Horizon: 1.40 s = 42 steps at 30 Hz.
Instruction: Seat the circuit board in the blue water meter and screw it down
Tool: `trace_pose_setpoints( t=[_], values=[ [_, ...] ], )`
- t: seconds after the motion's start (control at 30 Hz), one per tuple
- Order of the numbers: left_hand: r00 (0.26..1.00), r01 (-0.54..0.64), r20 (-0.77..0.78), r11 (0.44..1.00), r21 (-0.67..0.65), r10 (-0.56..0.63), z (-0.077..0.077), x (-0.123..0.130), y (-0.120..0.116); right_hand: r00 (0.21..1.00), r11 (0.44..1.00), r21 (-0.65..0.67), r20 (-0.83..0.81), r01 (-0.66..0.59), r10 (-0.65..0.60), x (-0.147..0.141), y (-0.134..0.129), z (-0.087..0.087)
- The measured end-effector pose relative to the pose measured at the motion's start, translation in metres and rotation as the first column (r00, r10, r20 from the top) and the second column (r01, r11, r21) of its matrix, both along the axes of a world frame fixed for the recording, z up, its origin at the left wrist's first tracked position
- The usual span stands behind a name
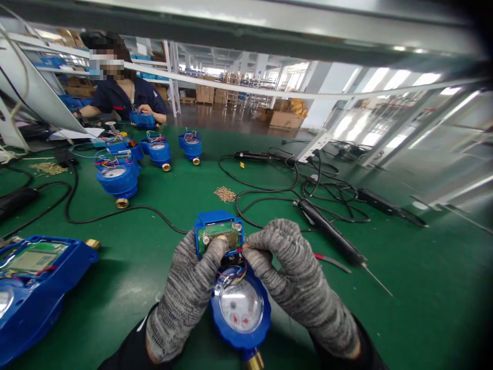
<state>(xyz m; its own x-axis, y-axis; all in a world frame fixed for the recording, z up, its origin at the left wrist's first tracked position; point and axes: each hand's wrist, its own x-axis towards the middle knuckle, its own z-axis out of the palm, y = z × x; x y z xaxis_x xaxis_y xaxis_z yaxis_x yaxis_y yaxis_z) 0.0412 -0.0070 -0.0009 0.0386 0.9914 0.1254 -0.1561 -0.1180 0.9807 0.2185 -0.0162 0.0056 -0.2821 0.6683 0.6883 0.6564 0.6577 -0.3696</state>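
Note:
In front of me lies a blue water meter [242, 303] with a round clear dial and a brass fitting at its near end. Its open blue housing shows a green circuit board [227, 237]. My left hand [192, 282], in a grey knitted glove, grips the housing's left side, thumb over the board. At the housing's right edge my gloved right hand [287, 262] pinches by the red wires [241, 250]; its fingertips hide what exactly they hold. Thin coloured wires run between board and dial. Red-handled pliers [333, 262] lie partly behind my right hand.
More blue meters stand left, one [42, 288] close by. A black electric screwdriver [331, 231] with a long bit lies right among tangled cables. A screw pile [224, 193] sits mid-table. Across the table a person [123, 97] handles another meter. A metal shelf beam [246, 31] spans overhead.

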Motion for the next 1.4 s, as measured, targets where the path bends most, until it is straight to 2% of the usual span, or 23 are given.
trace_pose_setpoints(
  t=[0.1, 0.3, 0.4, 0.5, 0.6, 0.77, 0.9, 0.93, 1.0, 1.07, 1.13, 1.4],
  values=[
    [1.0, -0.002, -0.006, 1.0, -0.006, 0.002, -0.002, -0.003, 0.0, 0.995, 0.992, 0.126, 0.104, -0.025, 0.012, -0.002, 0.0, 0.002],
    [0.998, 0.013, -0.068, 1.0, -0.024, -0.015, -0.003, -0.001, -0.003, 0.945, 0.95, 0.311, 0.308, 0.012, -0.113, -0.01, 0.001, 0.001],
    [0.992, 0.027, -0.127, 1.0, 0.008, -0.026, -0.005, -0.001, -0.003, 0.92, 0.947, 0.32, 0.371, 0.005, -0.13, -0.011, 0.002, 0.0],
    [0.989, 0.032, -0.148, 0.999, 0.018, -0.028, -0.007, -0.001, -0.002, 0.928, 0.959, 0.285, 0.355, 0.009, -0.114, -0.008, 0.005, -0.001],
    [0.994, 0.017, -0.103, 0.999, -0.037, -0.021, -0.006, -0.002, -0.001, 0.965, 0.974, 0.226, 0.256, 0.006, -0.065, -0.001, 0.006, -0.004],
    [0.995, -0.077, -0.065, 0.997, -0.028, 0.075, -0.004, -0.002, 0.0, 0.999, 0.999, 0.004, 0.011, 0.054, -0.054, 0.007, 0.0, -0.015],
    [0.997, -0.077, -0.014, 0.997, 0.005, 0.077, -0.006, -0.001, 0.0, 0.997, 0.984, -0.172, -0.053, 0.037, -0.047, 0.005, -0.004, -0.019],
    [0.997, -0.078, -0.013, 0.997, 0.011, 0.078, -0.006, -0.001, 0.0, 0.998, 0.988, -0.15, -0.042, 0.047, -0.054, 0.004, -0.005, -0.018],
    [0.996, -0.088, -0.03, 0.996, 0.012, 0.089, -0.007, -0.001, 0.0, 0.996, 0.996, 0.021, 0.027, 0.086, -0.087, 0.001, -0.005, -0.017],
    [0.993, -0.105, -0.056, 0.994, 0.014, 0.105, -0.007, -0.001, -0.001, 0.984, 0.97, 0.224, 0.127, 0.091, -0.122, -0.001, -0.004, -0.015],
    [0.993, -0.098, -0.067, 0.995, 0.028, 0.1, -0.007, -0.001, -0.001, 0.968, 0.939, 0.336, 0.2, 0.077, -0.151, -0.003, -0.005, -0.014],
    [0.99, -0.094, -0.104, 0.995, 0.043, 0.098, -0.006, 0.002, -0.002, 0.921, 0.901, 0.424, 0.311, 0.088, -0.237, -0.006, -0.009, -0.008]
  ],
)
